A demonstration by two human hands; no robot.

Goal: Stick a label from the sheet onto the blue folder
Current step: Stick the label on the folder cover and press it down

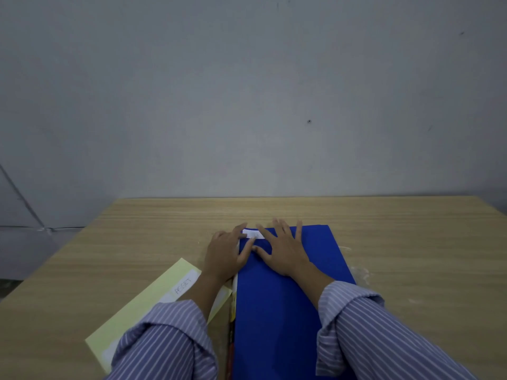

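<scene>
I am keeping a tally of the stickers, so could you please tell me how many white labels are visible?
2: one white label on the blue folder's far left corner, one marked white label on the yellow sheet. Sleeves may hide others.

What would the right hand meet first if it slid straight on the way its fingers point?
Probably only the blue folder's far edge, then bare table up to the wall; nothing else shows ahead of the right hand.
</scene>
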